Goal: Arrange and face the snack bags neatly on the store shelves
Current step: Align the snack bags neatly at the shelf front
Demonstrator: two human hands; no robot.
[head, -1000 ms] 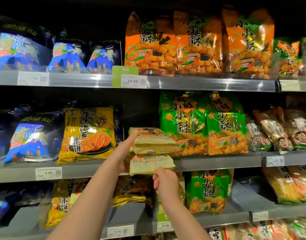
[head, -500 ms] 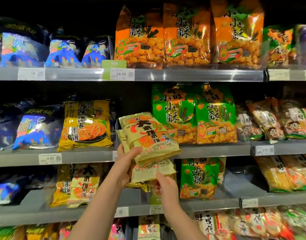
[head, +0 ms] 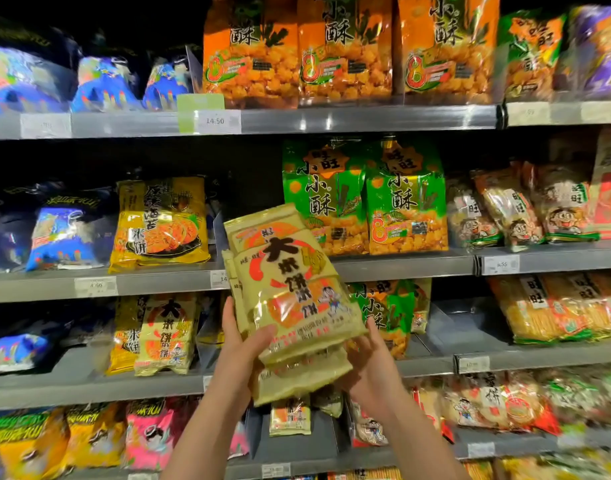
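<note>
I hold a small stack of pale yellow rice cracker bags [head: 290, 289] in front of the shelves, fronts toward me and tilted left. My left hand [head: 240, 344] grips the stack's lower left edge, thumb across the front. Under the lower right corner my right hand [head: 373, 368] holds the stack. A matching pale yellow bag [head: 167, 336] stands on the shelf below the middle shelf [head: 401, 266], left of my hands. The gap on the middle shelf lies between the yellow seaweed cracker bag [head: 162, 221] and the green bags [head: 366, 199].
Orange bags [head: 297, 53] fill the top shelf. Blue bags [head: 61, 230] sit at the left on several shelves. Clear cracker packs [head: 515, 206] line the right side. A green bag [head: 389, 315] stands just behind my right hand. Price tags [head: 214, 121] run along the shelf edges.
The stack came off the middle shelf, out toward me and down, and turned so its fronts face me. Both hands shifted to its lower edge. The camera moved closer.
</note>
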